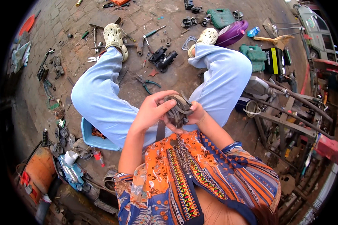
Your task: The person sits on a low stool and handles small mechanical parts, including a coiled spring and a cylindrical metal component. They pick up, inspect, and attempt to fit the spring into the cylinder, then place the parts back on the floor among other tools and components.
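Over my lap, both hands are closed round a dark grey, worn mechanical part [177, 110] with curved bands and ridges; its exact kind cannot be made out. My left hand [153, 108] wraps its left side, thumb across the top. From the right, my right hand [196, 114] grips the other edge with bent fingers. Some fingers are hidden beneath the part. On the ground just beyond lie pliers with teal handles [148, 83] and a black metal-and-plastic assembly [163, 59].
A hammer [148, 44], a coil spring [166, 41] and other tools lie between my feet. At my left sits a blue basin [97, 137] with small parts. A purple jug [232, 33], green cases [252, 56] and a metal frame [289, 112] stand at the right.
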Motion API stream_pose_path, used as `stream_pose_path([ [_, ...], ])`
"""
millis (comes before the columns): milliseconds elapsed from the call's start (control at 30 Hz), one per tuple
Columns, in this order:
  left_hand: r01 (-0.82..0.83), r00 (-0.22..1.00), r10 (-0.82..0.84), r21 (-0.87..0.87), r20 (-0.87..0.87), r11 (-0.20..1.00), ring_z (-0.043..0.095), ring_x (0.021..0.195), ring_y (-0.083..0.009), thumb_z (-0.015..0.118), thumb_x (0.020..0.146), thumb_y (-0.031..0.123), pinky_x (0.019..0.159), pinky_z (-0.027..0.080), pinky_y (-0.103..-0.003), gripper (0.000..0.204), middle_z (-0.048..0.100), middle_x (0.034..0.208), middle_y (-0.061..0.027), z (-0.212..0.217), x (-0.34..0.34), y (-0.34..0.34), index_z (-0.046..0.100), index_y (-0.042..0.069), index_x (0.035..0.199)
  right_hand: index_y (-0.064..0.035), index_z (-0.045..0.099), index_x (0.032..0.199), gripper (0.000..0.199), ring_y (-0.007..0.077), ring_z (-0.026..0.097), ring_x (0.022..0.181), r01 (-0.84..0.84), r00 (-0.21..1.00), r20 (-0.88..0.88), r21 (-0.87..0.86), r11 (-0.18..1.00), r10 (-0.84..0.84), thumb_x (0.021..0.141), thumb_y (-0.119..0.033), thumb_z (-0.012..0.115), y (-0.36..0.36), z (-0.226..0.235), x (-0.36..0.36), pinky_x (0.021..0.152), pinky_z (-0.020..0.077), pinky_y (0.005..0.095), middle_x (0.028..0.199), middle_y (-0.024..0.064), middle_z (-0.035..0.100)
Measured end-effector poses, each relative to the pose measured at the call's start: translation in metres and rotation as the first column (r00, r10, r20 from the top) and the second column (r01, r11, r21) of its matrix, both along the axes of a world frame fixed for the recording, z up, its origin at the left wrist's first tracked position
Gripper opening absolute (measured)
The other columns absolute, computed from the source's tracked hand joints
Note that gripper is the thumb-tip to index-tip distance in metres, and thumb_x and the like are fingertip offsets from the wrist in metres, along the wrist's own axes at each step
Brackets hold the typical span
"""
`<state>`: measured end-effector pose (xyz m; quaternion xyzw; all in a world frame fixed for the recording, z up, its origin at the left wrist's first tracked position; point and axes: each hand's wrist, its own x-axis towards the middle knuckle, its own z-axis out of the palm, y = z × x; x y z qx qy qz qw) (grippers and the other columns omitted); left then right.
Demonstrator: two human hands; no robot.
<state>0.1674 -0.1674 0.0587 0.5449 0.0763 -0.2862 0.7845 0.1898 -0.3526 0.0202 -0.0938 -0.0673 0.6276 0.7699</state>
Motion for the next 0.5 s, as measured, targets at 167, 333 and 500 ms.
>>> stream_pose_path([
  [167, -0.184, 0.983, 0.183, 0.127, 0.014, 0.975, 0.054, 0.067, -0.0047, 0.060, 0.090, 0.018, 0.056, 0.043, -0.018, 0.033, 0.065, 0.089, -0.0036, -0.009, -0.010, 0.007, 0.060, -0.002, 0.115, 0.0014, 0.044, 0.128, 0.059, 0.0353, 0.055, 0.111, 0.166, 0.975, -0.120, -0.180, 0.970, -0.189, 0.080, -0.031, 0.050, 0.001, -0.011, -0.001, 0.089, 0.0485, 0.0502, 0.122, 0.0217, 0.054],
  [333, -0.357, 0.934, 0.355, 0.108, 0.032, 0.928, 0.052, 0.068, -0.0022, 0.063, 0.088, 0.012, 0.057, 0.042, -0.017, 0.032, 0.062, 0.079, 0.0002, -0.016, -0.020, -0.005, 0.060, -0.002, 0.117, -0.0015, 0.044, 0.126, 0.047, 0.0178, 0.056, 0.107, 0.462, 0.886, 0.183, -0.421, 0.781, -0.426, 0.086, -0.026, 0.045, 0.006, -0.021, -0.004, 0.097, 0.0430, 0.0321, 0.114, 0.0121, 0.057],
  [500, -0.466, 0.884, 0.434, 0.246, 0.175, 0.850, 0.041, 0.061, -0.0010, 0.066, 0.086, 0.011, 0.054, 0.034, -0.017, 0.027, 0.054, 0.073, 0.0054, -0.040, -0.027, -0.023, 0.064, -0.004, 0.109, -0.0028, 0.050, 0.115, 0.039, 0.0123, 0.055, 0.098, 0.655, 0.724, 0.563, -0.383, 0.651, -0.398, 0.089, -0.032, 0.050, 0.005, -0.025, 0.008, 0.088, 0.0441, 0.0284, 0.105, 0.0072, 0.057],
])
